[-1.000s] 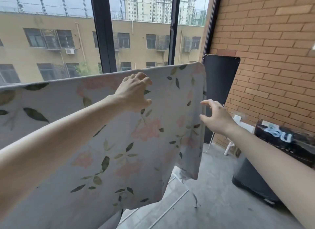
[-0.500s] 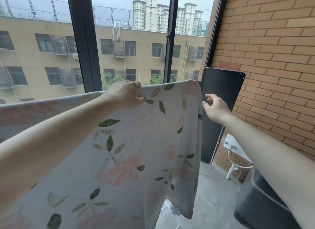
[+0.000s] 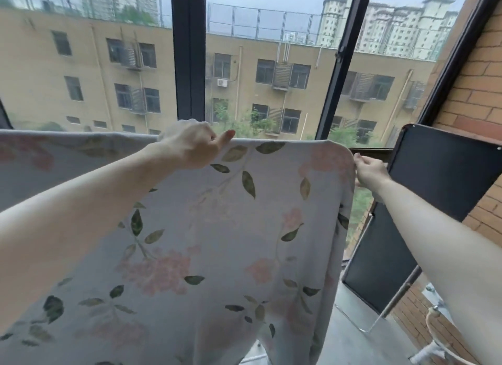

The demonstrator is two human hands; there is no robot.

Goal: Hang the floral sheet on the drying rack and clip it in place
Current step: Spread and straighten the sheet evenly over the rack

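Note:
The floral sheet (image 3: 231, 228), pale with pink flowers and green leaves, hangs draped over a high bar and fills the lower left and middle of the view. My left hand (image 3: 190, 144) grips its top fold near the middle, fingers curled over the far side. My right hand (image 3: 368, 171) pinches the sheet's right edge just below the rounded top corner. The drying rack itself is hidden under the cloth; only thin white legs (image 3: 252, 358) show at the floor. No clip is in view.
A tall window with dark frames (image 3: 190, 65) stands right behind the sheet. A black panel on a metal stand (image 3: 423, 207) leans against the brick wall (image 3: 483, 92) at the right. A white object (image 3: 432, 345) sits low in the right corner on the concrete floor.
The view has tilted up and the sheet's top edge sits higher and straighter. My right hand has moved in from free air and taken the sheet's right edge. My left hand keeps its hold.

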